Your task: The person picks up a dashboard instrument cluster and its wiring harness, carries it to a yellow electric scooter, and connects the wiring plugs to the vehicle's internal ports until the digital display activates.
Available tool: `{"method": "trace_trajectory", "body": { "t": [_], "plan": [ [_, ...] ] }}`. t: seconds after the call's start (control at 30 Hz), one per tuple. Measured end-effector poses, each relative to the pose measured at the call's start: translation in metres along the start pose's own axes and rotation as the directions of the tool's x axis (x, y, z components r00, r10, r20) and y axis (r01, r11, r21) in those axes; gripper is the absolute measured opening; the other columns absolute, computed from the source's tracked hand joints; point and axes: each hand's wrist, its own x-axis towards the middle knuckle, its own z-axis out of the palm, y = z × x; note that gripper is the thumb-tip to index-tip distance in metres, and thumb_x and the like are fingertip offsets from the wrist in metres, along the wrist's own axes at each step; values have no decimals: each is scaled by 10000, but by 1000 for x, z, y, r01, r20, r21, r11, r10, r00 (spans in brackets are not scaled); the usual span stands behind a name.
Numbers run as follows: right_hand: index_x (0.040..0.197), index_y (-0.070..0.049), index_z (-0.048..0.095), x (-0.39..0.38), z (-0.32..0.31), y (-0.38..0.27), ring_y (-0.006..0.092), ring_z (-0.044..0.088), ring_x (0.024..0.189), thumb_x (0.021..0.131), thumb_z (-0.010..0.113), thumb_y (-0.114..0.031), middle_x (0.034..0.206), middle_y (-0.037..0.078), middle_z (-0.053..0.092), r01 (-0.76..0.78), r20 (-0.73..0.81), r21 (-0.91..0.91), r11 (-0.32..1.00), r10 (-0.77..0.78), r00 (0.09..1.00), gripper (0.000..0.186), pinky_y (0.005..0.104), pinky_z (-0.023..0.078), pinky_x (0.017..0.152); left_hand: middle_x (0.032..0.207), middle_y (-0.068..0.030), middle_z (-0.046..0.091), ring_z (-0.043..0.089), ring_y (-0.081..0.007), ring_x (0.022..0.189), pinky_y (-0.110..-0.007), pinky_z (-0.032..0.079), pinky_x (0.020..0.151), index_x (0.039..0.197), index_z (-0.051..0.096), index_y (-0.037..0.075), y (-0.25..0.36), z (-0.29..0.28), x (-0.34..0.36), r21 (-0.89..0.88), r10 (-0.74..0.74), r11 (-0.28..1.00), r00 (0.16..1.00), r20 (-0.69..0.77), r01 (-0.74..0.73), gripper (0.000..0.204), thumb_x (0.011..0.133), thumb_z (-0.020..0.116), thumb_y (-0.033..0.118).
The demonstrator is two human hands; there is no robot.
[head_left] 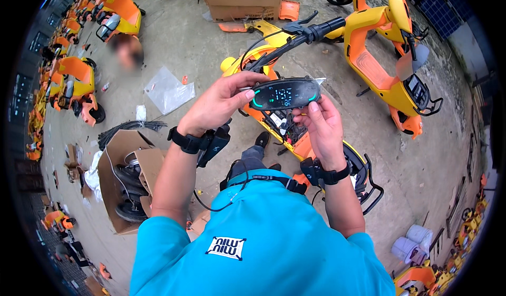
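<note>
The left hand (213,103) pinches the left end of the display (284,94), thumb at its edge and forefinger reaching along the top. The right hand (322,127) grips the lower right edge, thumb in front and the other fingers bent beneath; how far they reach behind cannot be seen. Held from both ends, the display's lit face stays uncovered between the fingers and tips up toward the wearer, probably so that it can be read and kept level.

The display lies between the two sets of fingertips, touching both. Beyond the fingers is a handlebar (287,45); just below them, an opened scooter body (303,147) shows wires (285,125). A cardboard box (118,190) stands well to the left of the left-hand fingers.
</note>
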Motion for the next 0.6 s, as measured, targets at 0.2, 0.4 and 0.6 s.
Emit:
{"method": "trace_trajectory", "body": {
  "t": [0.2,0.4,0.6],
  "plan": [
    [1172,-13,533,4,-1,4,163,644,907,1011,503,-176,1048,91,651,39,4,53,998,-39,999,230,309,527,819,1125,-28,614,543,-93,904,-246,454,789,1337,502,29,-3,2,-1,-58,2,998,999,-32,-4,387,985,523,189],
    [1174,-15,523,5,-1,2,165,642,892,1014,499,-178,1034,85,647,89,-38,62,994,-87,995,229,309,526,816,1158,-70,615,589,-135,981,-298,500,843,1338,486,15,-23,11,-3,-224,-28,974,993,-111,3,391,1011,499,228],
    [1178,-21,530,5,1,3,137,626,851,1013,505,-185,1009,58,638,135,-86,83,987,-128,988,234,289,521,790,1111,-60,634,618,-132,951,-310,520,834,1264,521,20,-40,18,4,-371,-102,927,990,-100,58,310,1028,463,213]
  ]
}}
